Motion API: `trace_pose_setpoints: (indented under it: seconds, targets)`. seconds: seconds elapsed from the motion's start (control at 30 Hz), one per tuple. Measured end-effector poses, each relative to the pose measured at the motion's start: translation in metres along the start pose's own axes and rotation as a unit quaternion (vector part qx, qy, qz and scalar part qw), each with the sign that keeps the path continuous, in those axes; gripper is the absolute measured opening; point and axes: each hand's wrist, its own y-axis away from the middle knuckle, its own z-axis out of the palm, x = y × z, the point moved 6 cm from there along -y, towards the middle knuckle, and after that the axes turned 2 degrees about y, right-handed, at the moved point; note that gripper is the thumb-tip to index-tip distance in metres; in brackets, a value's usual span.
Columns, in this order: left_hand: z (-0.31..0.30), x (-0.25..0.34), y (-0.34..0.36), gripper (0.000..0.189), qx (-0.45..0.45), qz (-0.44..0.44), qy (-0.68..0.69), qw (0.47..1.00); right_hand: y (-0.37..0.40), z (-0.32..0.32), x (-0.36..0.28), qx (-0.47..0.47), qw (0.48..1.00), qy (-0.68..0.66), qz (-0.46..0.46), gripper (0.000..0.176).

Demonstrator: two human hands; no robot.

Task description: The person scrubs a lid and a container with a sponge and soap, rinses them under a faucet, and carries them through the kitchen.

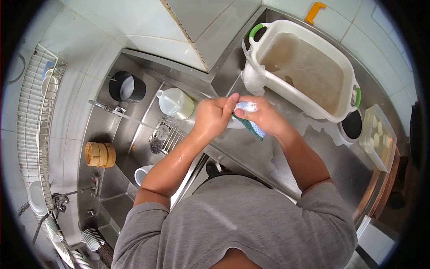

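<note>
Both our hands meet at centre over the tabletop (322, 154). The left hand (212, 117) grips a pale dish (236, 124), and the right hand (265, 117) closes on a green sponge (253, 129) pressed against it. We judge the scrubbing underway, with rinsing left. A basin (289, 87) of murky water sits at 1 o'clock. Our fingers hide most of the dish, so its shape stays unclear.

Green sponge (254, 129) is being gripped between left hand (214, 117) and right hand (267, 117), right beside the white tub (286, 89).
</note>
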Motion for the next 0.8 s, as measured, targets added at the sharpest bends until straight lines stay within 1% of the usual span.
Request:
trace_pose_setpoints:
  seconds: [0.07, 0.1, 0.13, 0.17, 0.3, 0.33, 0.37, 0.4, 0.47, 0.5, 0.53, 0.57, 0.6, 0.63, 0.67, 0.7, 0.73, 0.77, 0.8]
  targets:
    - [-0.006, 0.003, -0.001, 0.046, 0.000, -0.001, 0.002, 1.000, 0.000, 0.000, 0.010, -0.045, 0.992, -0.112, -0.028, 0.038]
    - [-0.013, -0.002, 0.000, 0.046, 0.026, -0.037, 0.080, 0.996, 0.003, -0.004, 0.015, -0.046, 0.992, -0.111, -0.029, 0.038]
    - [-0.019, -0.009, 0.001, 0.047, 0.052, -0.074, 0.156, 0.984, 0.008, -0.006, 0.019, -0.054, 0.986, -0.154, -0.028, 0.039]
    - [-0.022, -0.014, 0.001, 0.047, 0.051, -0.084, 0.204, 0.974, 0.009, -0.007, 0.021, -0.061, 0.978, -0.196, -0.029, 0.040]
    - [-0.004, -0.020, 0.004, 0.046, 0.073, -0.078, 0.193, 0.975, 0.003, -0.008, 0.015, -0.037, 0.978, -0.199, -0.044, 0.038]
    - [0.003, -0.016, 0.007, 0.045, 0.043, -0.042, 0.106, 0.993, 0.003, -0.004, 0.005, -0.017, 0.994, -0.096, -0.041, 0.038]
    - [0.010, -0.012, 0.009, 0.044, 0.013, -0.005, 0.019, 1.000, 0.003, -0.003, 0.000, 0.002, 0.999, 0.008, -0.038, 0.038]
    - [0.008, -0.009, 0.011, 0.044, 0.010, -0.004, 0.019, 1.000, 0.005, -0.001, 0.006, 0.005, 0.999, 0.006, -0.038, 0.038]
    - [-0.005, -0.011, 0.008, 0.044, 0.016, -0.060, 0.036, 0.997, 0.003, 0.003, 0.031, 0.001, 0.997, -0.073, 0.009, 0.038]
    - [-0.015, -0.028, 0.008, 0.037, 0.044, -0.105, 0.104, 0.988, 0.003, 0.002, 0.035, -0.009, 0.987, -0.161, 0.000, 0.039]
    - [-0.023, -0.010, 0.001, 0.037, 0.044, -0.107, 0.101, 0.988, 0.005, 0.007, 0.047, -0.010, 0.986, -0.164, 0.000, 0.039]
    - [-0.040, 0.014, -0.009, 0.037, 0.139, -0.171, 0.356, 0.908, 0.005, 0.013, 0.064, -0.008, 0.997, -0.075, 0.028, 0.038]
    - [-0.042, 0.022, -0.012, 0.039, 0.221, -0.223, 0.581, 0.751, 0.008, 0.023, 0.082, -0.005, 0.998, 0.013, 0.059, 0.036]
    - [-0.032, -0.002, -0.014, 0.039, 0.196, -0.214, 0.531, 0.796, 0.016, 0.053, 0.074, -0.035, 0.999, 0.014, -0.009, 0.034]
    - [-0.021, -0.031, -0.021, 0.040, 0.174, -0.191, 0.481, 0.837, 0.005, 0.062, 0.069, -0.040, 0.999, 0.020, -0.017, 0.034]
    - [-0.010, -0.029, -0.026, 0.042, 0.186, -0.168, 0.525, 0.813, -0.002, 0.050, 0.054, 0.113, 0.990, -0.027, -0.082, 0.033]
    - [-0.012, -0.034, -0.026, 0.042, 0.190, -0.168, 0.523, 0.813, 0.005, 0.037, 0.047, 0.266, 0.951, -0.080, -0.139, 0.032]
    - [-0.016, -0.041, -0.026, 0.041, 0.195, -0.184, 0.537, 0.800, -0.005, 0.017, 0.081, 0.195, 0.975, -0.101, 0.037, 0.029]
    - [-0.020, -0.045, -0.025, 0.041, 0.197, -0.202, 0.549, 0.787, -0.006, -0.010, 0.080, 0.187, 0.974, -0.118, 0.049, 0.027]
